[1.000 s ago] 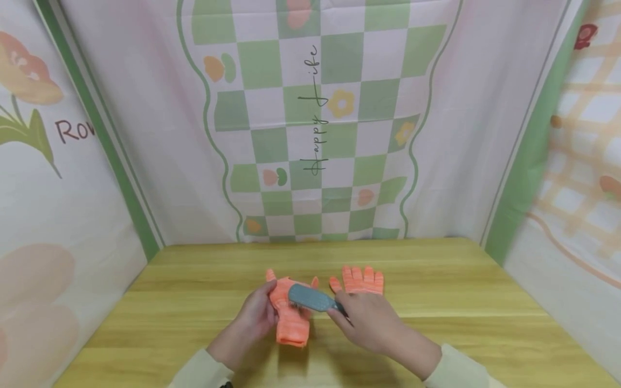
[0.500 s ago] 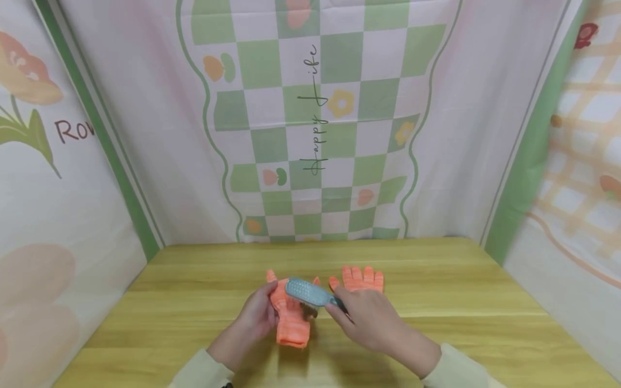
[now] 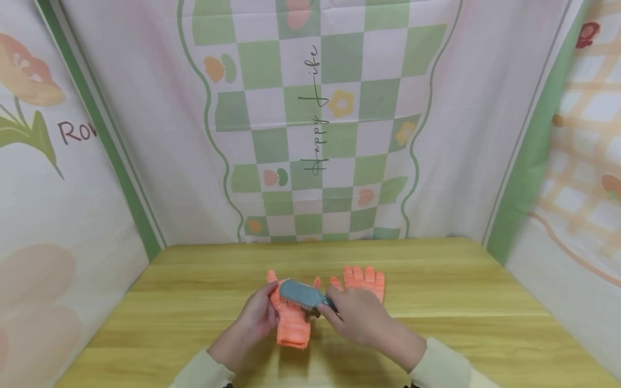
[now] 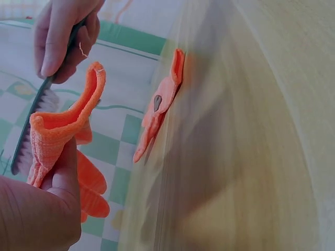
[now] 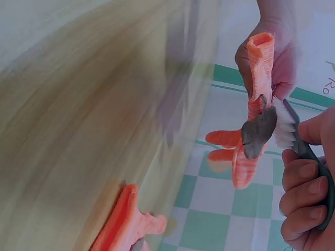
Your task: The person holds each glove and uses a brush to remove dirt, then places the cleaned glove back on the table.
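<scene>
My left hand (image 3: pixel 259 310) holds an orange knit glove (image 3: pixel 293 326) above the table, its cuff toward me. My right hand (image 3: pixel 361 318) grips the dark handle of a teal-backed brush (image 3: pixel 302 293), which lies across the glove's palm area. In the right wrist view, white bristles (image 5: pixel 283 125) face the glove and meet it or nearly so. A dark grey patch (image 5: pixel 259 133) shows on that glove's side. Curled fingers (image 5: pixel 306 193) wrap the brush handle. The left wrist view shows the glove's open cuff (image 4: pixel 68 117), with my left thumb against the fabric.
A second orange glove (image 3: pixel 363 279) lies on the wooden table (image 3: pixel 436 280), beyond my right hand and partly hidden by it. It bears a small dark patch (image 4: pixel 157 103). Printed curtains (image 3: pixel 320 134) enclose the table at the back and both sides.
The brush head has shifted left across the glove, tilting up midway and then back down. My right hand moved left with it. My left hand and the held glove stay nearly still.
</scene>
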The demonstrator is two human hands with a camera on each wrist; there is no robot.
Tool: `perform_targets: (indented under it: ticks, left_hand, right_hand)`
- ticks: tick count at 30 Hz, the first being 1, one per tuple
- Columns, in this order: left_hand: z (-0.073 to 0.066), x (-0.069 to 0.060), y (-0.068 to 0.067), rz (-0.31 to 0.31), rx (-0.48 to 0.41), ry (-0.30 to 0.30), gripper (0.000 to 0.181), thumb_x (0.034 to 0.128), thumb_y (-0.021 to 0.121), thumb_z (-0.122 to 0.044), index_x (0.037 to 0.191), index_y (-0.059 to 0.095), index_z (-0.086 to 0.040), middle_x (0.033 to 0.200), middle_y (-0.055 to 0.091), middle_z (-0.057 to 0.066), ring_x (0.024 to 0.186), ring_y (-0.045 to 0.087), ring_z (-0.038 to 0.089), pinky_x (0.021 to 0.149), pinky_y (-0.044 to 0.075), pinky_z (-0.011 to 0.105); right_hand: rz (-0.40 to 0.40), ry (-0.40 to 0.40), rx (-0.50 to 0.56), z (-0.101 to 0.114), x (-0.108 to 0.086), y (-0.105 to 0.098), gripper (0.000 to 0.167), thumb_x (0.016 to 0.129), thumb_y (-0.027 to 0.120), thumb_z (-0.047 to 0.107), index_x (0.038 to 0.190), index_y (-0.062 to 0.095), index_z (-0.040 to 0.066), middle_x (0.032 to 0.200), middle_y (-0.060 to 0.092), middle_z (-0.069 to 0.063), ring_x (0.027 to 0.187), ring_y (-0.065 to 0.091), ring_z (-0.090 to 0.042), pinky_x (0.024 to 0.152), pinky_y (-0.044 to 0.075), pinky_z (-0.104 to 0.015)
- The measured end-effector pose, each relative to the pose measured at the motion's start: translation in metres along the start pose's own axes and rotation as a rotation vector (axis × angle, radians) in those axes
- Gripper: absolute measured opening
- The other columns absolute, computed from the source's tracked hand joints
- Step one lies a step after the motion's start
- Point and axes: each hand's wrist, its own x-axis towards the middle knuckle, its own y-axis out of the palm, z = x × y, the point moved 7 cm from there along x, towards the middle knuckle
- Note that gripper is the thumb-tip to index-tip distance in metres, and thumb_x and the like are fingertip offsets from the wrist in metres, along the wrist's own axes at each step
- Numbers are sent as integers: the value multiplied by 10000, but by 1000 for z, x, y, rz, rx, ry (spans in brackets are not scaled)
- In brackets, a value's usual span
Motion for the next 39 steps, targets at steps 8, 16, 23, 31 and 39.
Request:
perform_targets:
  ticks: [8,16,23,31,39]
  left_hand:
    - [-2,-1,-3,15,31,-5,513,1068,268,-235,1464,229,89,981,689,26,914,648,112,819,519,279]
    - [-1,-1,-10,-39,36,15,475,1061,289,-230,1434,307,64,978,665,28,873,618,114,753,505,256]
    - [-3,-2,-13,-29,67,21,496,1061,280,-234,1446,257,79,1084,641,61,992,611,150,899,493,333]
    - [-5,-3,-15,-44,54,22,486,1064,282,-237,1441,264,68,1087,626,66,993,600,160,903,480,342]
    - [-7,-3,-16,-69,46,31,493,1060,304,-232,1442,263,76,1094,624,73,998,600,164,935,466,356]
  right_hand:
    - [-33,-15,-19,0,-6,0,248,992,560,312,803,489,169,550,301,128,467,247,-1,420,222,-193]
    - [-15,26,-35,-5,-15,-2,249,1005,522,379,881,548,164,607,392,124,505,346,-19,427,302,-212]
    - [-74,0,-69,-9,-25,-4,227,990,560,356,877,546,161,629,363,137,497,306,-8,414,266,-199]
    - [-41,62,-58,-23,-34,-3,223,993,557,340,849,503,179,577,314,139,470,254,13,406,223,-184]
    - [-8,132,-91,-34,-37,-2,412,1003,524,376,1184,621,19,553,371,144,484,351,-12,420,302,-222]
